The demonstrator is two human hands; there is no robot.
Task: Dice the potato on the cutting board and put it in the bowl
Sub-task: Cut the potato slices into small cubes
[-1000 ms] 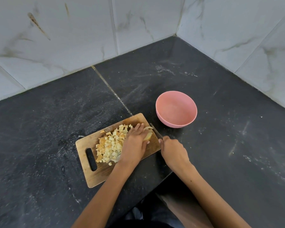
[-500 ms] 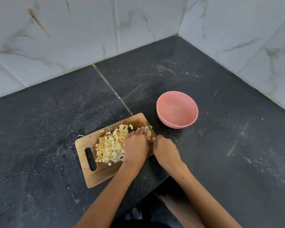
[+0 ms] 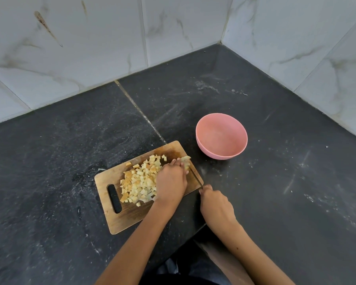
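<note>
A wooden cutting board (image 3: 130, 214) lies on the dark counter with a heap of pale diced potato (image 3: 141, 182) on it. My left hand (image 3: 171, 181) rests on the board's right part, fingertips holding down a small remaining potato piece (image 3: 186, 161). My right hand (image 3: 215, 204) grips a knife handle just off the board's right edge. The thin knife blade (image 3: 195, 174) runs up along the potato piece. A pink bowl (image 3: 221, 150) stands empty to the right of the board's far corner.
White marble-tiled walls (image 3: 90, 48) meet in a corner behind the dark stone counter (image 3: 286, 182). The counter's front edge cuts inward below my hands, with dark clothing visible beneath.
My right hand has drawn back toward me and to the right, away from my left hand, pulling the knife along the potato piece. My left hand has stayed on the board.
</note>
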